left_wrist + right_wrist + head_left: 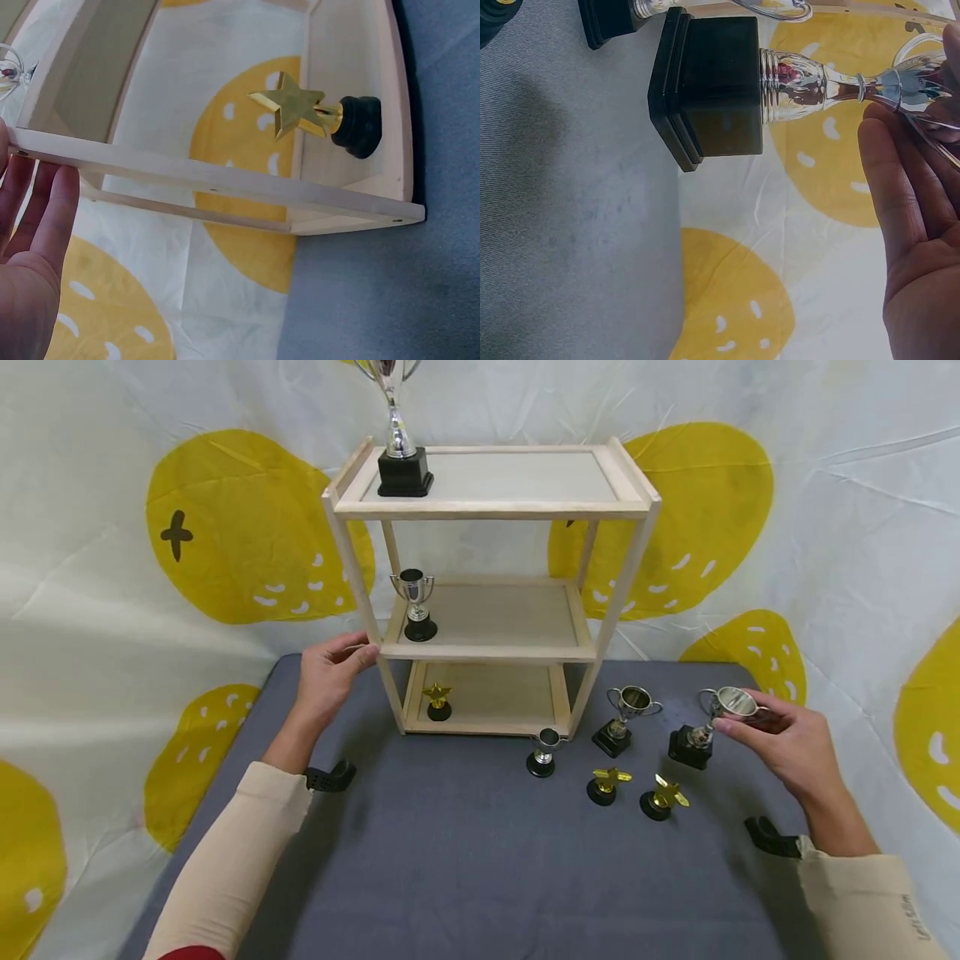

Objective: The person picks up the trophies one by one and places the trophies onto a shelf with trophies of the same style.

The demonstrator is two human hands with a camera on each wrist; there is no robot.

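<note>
My left hand (330, 672) grips the left front post of a three-level wooden shelf (487, 653), thumb and fingers on either side of the post (150, 161). At the right, my right hand (795, 743) holds a silver trophy cup (701, 737) by its bowl and handle. Its square black base (720, 86) hangs free of the fingers; whether it touches the table I cannot tell. Nearest to it stands a similar two-handled trophy cup (617, 731). Two gold star trophies (606, 785) and a small silver cup (543, 756) stand in front of the shelf.
A tall trophy (403, 460) stands at the top level's left, a silver cup (417, 610) on the middle level's left, a gold star trophy (296, 109) on the bottom level. Grey cloth covers the table (480, 860); a patterned curtain (847, 543) hangs behind.
</note>
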